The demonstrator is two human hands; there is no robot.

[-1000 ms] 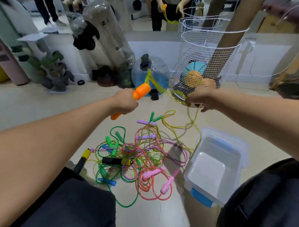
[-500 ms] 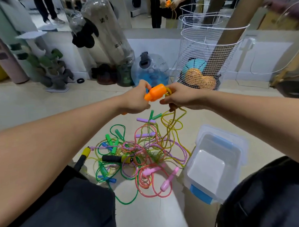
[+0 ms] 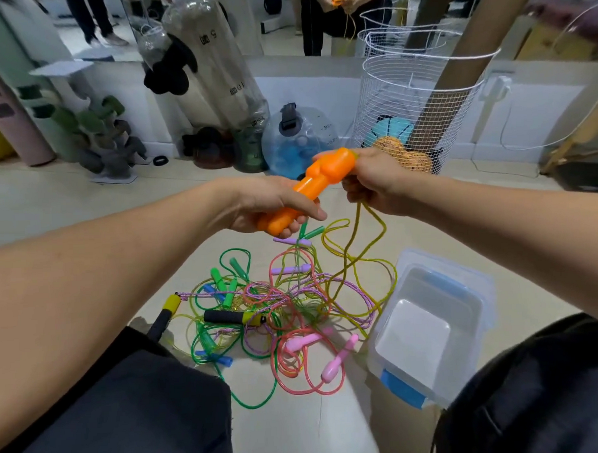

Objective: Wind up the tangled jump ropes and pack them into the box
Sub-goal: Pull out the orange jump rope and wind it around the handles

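Since a second ago, closed together at mid-frame: left hand (image 3: pixel 272 207) curled round the lower end of the orange handles (image 3: pixel 318 184), right hand (image 3: pixel 374 185) gripping the upper end and pinching the yellow rope (image 3: pixel 357 254); rope slack now, drooping in loops to the tangled jump ropes (image 3: pixel 277 309) heaped on the floor at lower centre; clear box (image 3: pixel 432 323) open, right of the heap, lower right of the frame; wire basket (image 3: pixel 418 97) upper right.
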